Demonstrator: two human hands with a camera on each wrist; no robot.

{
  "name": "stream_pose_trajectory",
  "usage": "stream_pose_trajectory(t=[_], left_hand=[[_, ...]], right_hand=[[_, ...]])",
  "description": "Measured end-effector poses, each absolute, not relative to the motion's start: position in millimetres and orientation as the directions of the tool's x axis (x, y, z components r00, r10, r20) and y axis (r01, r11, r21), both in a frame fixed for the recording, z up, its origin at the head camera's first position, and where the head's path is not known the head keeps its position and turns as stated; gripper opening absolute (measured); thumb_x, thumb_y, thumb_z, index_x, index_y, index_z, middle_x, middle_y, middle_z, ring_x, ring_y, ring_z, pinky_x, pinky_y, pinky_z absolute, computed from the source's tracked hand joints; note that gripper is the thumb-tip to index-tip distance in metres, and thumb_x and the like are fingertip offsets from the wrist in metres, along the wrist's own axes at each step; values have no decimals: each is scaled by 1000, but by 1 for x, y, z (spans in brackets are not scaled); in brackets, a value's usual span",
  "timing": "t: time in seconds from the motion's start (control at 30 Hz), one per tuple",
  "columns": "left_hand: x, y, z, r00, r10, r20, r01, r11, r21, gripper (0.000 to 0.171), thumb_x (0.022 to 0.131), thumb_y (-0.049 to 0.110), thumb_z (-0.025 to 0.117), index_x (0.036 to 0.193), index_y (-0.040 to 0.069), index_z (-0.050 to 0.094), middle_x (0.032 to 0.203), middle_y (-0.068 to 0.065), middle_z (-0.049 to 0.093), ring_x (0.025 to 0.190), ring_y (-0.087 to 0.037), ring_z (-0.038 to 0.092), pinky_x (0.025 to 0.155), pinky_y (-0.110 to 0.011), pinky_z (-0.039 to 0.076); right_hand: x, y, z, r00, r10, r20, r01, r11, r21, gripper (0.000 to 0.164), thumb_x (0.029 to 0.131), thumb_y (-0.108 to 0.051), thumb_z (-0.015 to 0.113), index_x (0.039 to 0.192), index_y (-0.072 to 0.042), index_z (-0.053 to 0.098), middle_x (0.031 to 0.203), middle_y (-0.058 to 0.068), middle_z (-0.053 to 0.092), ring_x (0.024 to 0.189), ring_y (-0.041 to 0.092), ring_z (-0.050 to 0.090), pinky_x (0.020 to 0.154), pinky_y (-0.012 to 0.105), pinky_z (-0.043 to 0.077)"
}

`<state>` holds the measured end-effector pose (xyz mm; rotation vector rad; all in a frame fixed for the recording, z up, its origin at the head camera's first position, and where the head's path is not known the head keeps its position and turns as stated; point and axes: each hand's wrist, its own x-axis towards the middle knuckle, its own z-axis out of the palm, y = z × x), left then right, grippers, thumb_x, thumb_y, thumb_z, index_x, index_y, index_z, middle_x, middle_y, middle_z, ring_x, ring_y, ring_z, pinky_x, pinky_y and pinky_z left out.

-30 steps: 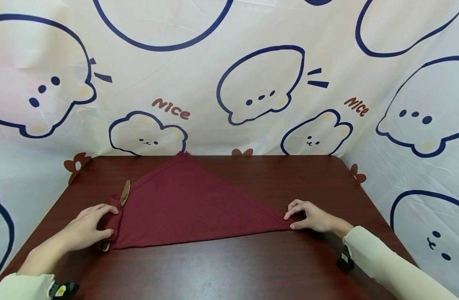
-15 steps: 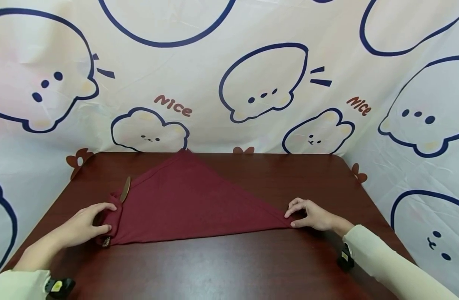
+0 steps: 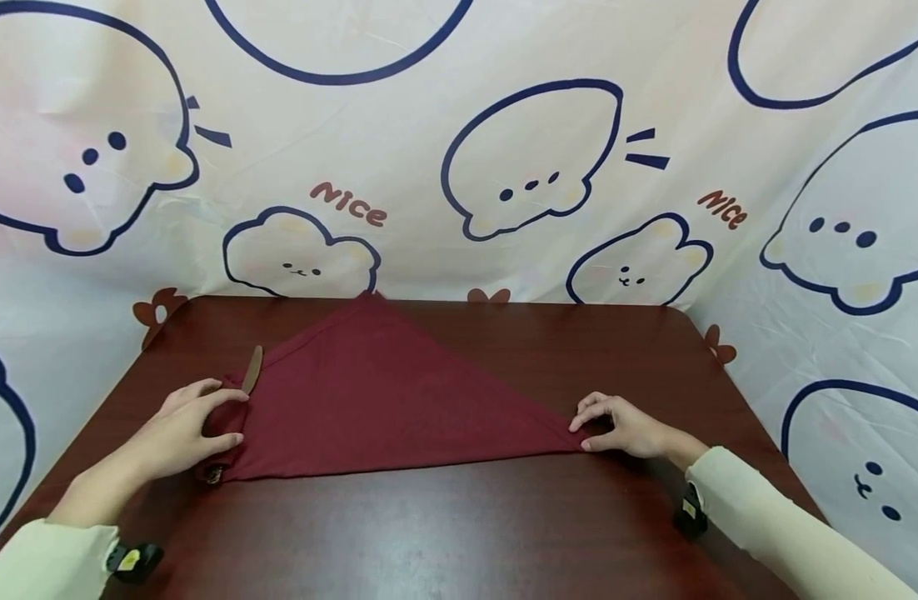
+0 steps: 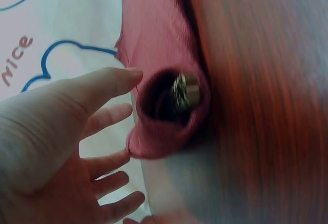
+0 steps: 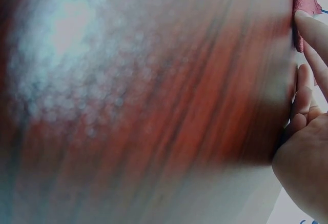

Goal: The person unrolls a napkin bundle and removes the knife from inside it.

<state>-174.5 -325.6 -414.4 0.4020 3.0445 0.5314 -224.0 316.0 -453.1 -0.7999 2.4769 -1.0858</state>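
Observation:
A dark red cloth (image 3: 384,392), folded into a triangle, lies on the brown table, its left end rolled up. From the roll's far end sticks a flat, rounded, bronze-coloured tip like a table knife's blade (image 3: 254,369). A gold patterned end (image 4: 186,92) shows inside the roll's near opening in the left wrist view; the rest is hidden in the cloth. My left hand (image 3: 176,429) reaches over the roll, thumb and index finger apart with their tips at its right edge. At the cloth's right corner, my right hand (image 3: 627,429) pinches the tip between thumb and fingers.
The wooden table (image 3: 459,533) has rounded far corners. A white patterned curtain (image 3: 504,150) hangs behind it and along both sides. The cloth's far point reaches the table's back edge. Each wrist wears a black strap with a small device.
My left hand has shifted right and forward, its fingers now over the roll's right edge. My right hand stays at the cloth's corner. The head view has tilted slightly.

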Motion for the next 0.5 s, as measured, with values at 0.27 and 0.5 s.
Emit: stream_pose_trajectory(t=[0.27,0.5], left_hand=[[-174,-311,-414,-969,248,1,242,944,222,51,80,29,84,124,7,70,122,-31,52,111,-53,46,85,-67,45],[-174,-313,-420,-973,230,-6,223,952,211,49,80,25,84,123,7,69,111,-24,55,102,-46,49,75,-59,47]], right_hand=[[-222,316,-455,-790,-609,-70,-354,547,-758,20,88,-21,79,107,-14,76,116,8,58,108,4,49,97,23,40],[-223,316,-454,-796,-599,-88,-341,562,-753,20,89,-22,78,107,-15,76,117,7,58,108,5,49,97,23,39]])
